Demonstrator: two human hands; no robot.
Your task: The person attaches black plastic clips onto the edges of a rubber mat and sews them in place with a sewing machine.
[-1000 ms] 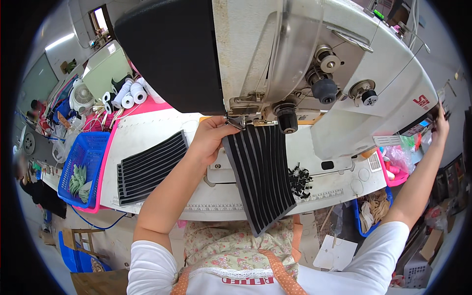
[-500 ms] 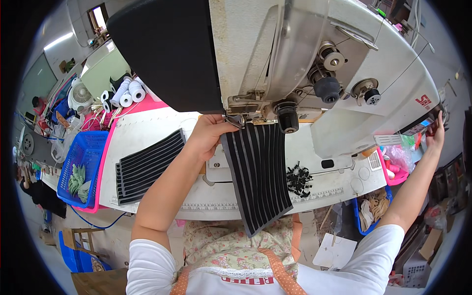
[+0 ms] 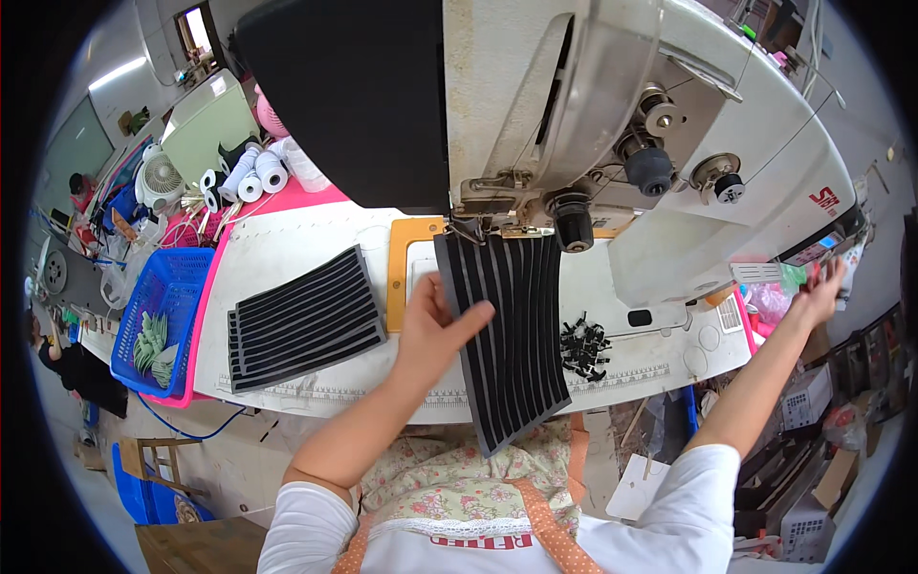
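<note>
A black-and-grey striped fabric panel (image 3: 516,335) hangs from under the presser foot of the sewing machine (image 3: 535,105), its lower end past the table's front edge. At the panel's left edge is my left hand (image 3: 435,330), thumb stretched out over the stripes and apart from the curled fingers. My right hand (image 3: 818,295) is in the air near the machine's right end, below its control panel (image 3: 813,251). Its fingers are apart, and I see nothing held in it. A second striped panel (image 3: 306,319) lies flat on the table to the left.
Short black scraps (image 3: 583,347) are piled right of the hanging panel. A blue basket (image 3: 120,359) with green pieces stands at the table's left edge. White thread cones (image 3: 271,174) stand behind it. An orange-yellow plate (image 3: 397,287) lies beside the needle area on the white table (image 3: 612,383).
My left hand has left the presser foot and come down to the panel's left edge. My right hand has drawn away from the control panel, toward me and to the left.
</note>
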